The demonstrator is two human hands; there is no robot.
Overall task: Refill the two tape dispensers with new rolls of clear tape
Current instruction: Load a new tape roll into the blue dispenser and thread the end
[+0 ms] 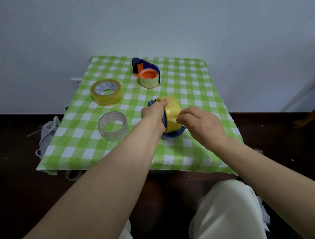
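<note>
Both bare forearms reach forward and converge. The left hand [153, 114] is curled, knuckles up and thumb on top, gripping the tape dispenser [174, 134]. Just right of it, the right hand [203, 125], wrist bent, pinches the tape [173, 109] between thumb and forefinger.

On the table [187, 78], the far dispenser [151, 64] sits at the back, the far roll [149, 81] in it. At the left, the rear loose roll [106, 98] lies behind the front loose roll [113, 132]. Right of them stands the near dispenser [173, 135] bearing the mounted roll [172, 109]
</note>
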